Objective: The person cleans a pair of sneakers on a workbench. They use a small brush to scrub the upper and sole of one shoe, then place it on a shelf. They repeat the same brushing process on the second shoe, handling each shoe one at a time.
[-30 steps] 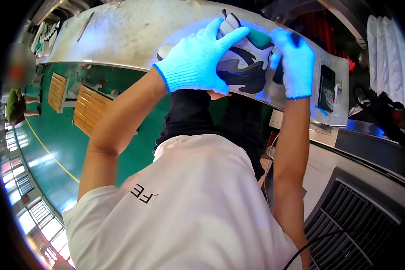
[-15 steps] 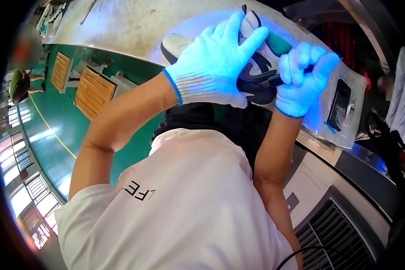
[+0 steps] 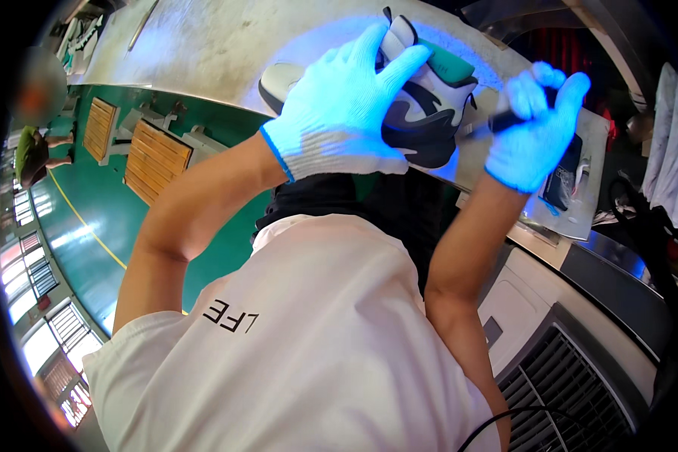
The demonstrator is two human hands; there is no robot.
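Observation:
My left hand (image 3: 343,105), in a white knit glove lit bright blue, grips a sneaker (image 3: 438,113) over its middle, with thumb and forefinger spread apart. The sneaker is grey and white with black sole parts and a teal heel or collar panel; my hand covers much of it. Its pale toe (image 3: 282,81) juts out left of the glove. Just right of the sneaker, my right hand (image 3: 535,128), gloved alike, is closed round a tool with a black handle (image 3: 506,120). The tool's tip is smeared by motion, pointing toward the sole without plainly touching it.
The sneaker is on a worn pale worktable (image 3: 218,45) under blue light. A dark phone (image 3: 561,181) lies at the table's right side. Below stands a grey vented machine (image 3: 569,384). Wooden slatted pallets (image 3: 157,160) and another person (image 3: 34,154) are off to the left.
My right hand has moved right, drawing the black-handled tool away from the sole. My left hand and the sneaker have shifted slightly left.

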